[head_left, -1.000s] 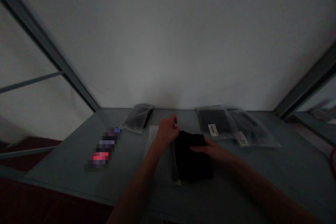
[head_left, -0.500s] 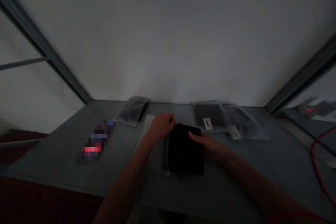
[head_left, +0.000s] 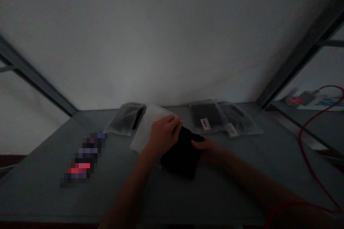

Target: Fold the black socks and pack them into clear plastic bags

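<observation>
A folded black cloth item (head_left: 181, 155) lies on the grey table (head_left: 215, 193) in dim light. My left hand (head_left: 162, 136) is closed on the edge of a clear plastic bag (head_left: 147, 124), lifted and tilted beside the cloth. My right hand (head_left: 206, 147) rests on the right side of the black cloth with fingers curled on it. The bag's mouth is hidden behind my left hand.
Packed clear bags lie against the back wall: one at the left (head_left: 124, 118), two labelled ones at the right (head_left: 206, 116) (head_left: 238, 121). A blurred coloured patch (head_left: 83, 159) sits on the table's left. A red cable (head_left: 309, 157) loops at the right. Metal frame bars rise on both sides.
My left hand has lifted the clear bag from flat on the table and closed over the cloth's upper edge. The black cloth has turned slightly, and the view has shifted left.
</observation>
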### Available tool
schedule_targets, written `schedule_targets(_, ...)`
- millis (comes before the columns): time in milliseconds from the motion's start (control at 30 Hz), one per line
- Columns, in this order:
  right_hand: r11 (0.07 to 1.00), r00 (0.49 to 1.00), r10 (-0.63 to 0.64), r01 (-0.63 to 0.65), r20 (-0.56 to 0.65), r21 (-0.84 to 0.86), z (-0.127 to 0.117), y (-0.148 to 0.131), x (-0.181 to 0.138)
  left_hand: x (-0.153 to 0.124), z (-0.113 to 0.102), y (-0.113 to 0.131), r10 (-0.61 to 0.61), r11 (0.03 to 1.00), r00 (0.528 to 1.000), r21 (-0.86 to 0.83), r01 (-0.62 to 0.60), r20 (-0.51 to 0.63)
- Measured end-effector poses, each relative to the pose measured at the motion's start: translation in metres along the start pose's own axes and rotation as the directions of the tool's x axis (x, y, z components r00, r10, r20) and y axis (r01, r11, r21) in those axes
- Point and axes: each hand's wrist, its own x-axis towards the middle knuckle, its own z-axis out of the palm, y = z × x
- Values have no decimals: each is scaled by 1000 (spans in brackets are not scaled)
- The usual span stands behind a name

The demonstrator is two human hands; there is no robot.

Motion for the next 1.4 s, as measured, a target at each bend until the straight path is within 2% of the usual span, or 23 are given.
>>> schedule_targets(267,995,990,-98,98,-101,-6,0,14,11,-5,7,21,79,997,988,30,-76,-133)
schedule_targets(433,979,963,-182,195,-201,51,-2,9,16,-3,19,15,-49,994,976,86,69,-214)
schedule_targets(500,971,949,-201,225,-244,77,-7,3,18,-3,22,9,-103,985,972,111,128,-209)
schedule_targets(633,963,926,-223,258,-304,79,-16,-10,21,-3,25,-3,-196,959,974,185,214,-110)
schedule_targets(767,953,881,-266,300,-390,28,-19,-13,22,-4,26,-12,-378,890,926,273,367,-10)
schedule_targets(833,945,860,-296,326,-415,3,-18,-11,22,-3,26,-13,-414,880,905,294,373,92)
schedule_targets(933,928,830,-353,370,-432,-45,-17,-10,23,-3,24,-10,-318,935,919,239,263,232)
schedule_targets(1067,906,783,-406,414,-472,-93,-22,-12,24,-3,20,1,-159,979,950,166,117,267)
schedule_targets(1167,900,767,-413,425,-490,-94,-26,-16,24,-4,20,5,-82,991,952,127,46,294)
schedule_targets(1267,916,787,-368,397,-495,-50,-27,-22,22,-4,22,3,-73,994,942,104,41,327)
schedule_targets(1400,945,839,-288,328,-461,6,-21,-26,17,-3,22,2,-121,993,924,55,109,363)
